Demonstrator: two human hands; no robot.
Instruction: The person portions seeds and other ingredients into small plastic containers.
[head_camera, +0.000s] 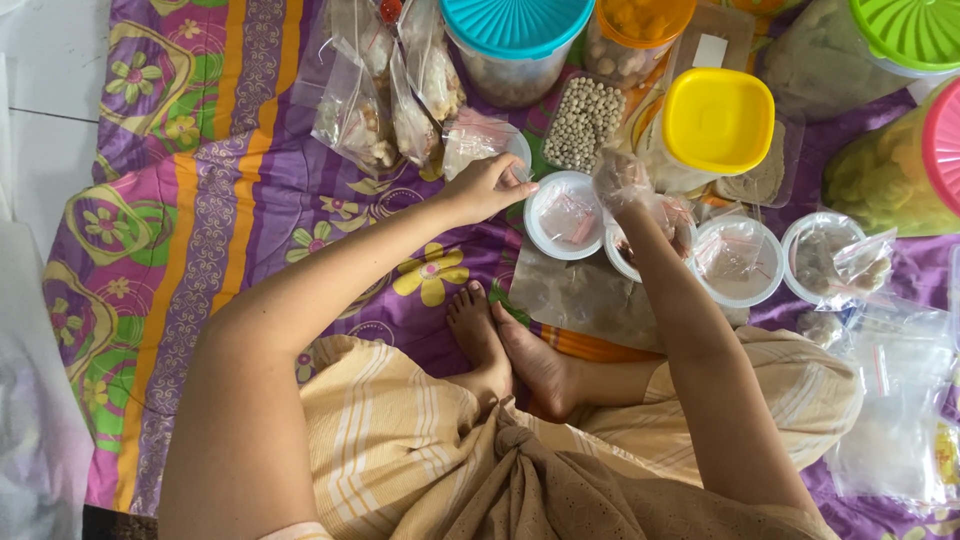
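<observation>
Left hand (487, 186) pinches the edge of a small clear plastic bag (472, 138) near the far middle of the floral purple cloth (230, 200). Right hand (622, 180), gloved in thin clear plastic, is closed around another clear bag above a white round plastic cup (563, 214). Beyond it stands a yellow-lidded square container (716, 120); a teal-lidded jar (515, 40) sits at the far edge.

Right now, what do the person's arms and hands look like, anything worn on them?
Both arms are bare, with no sleeves visible. The left hand shows no ring, watch or glove. The right hand is covered by a thin, clear plastic glove or bag.
</observation>
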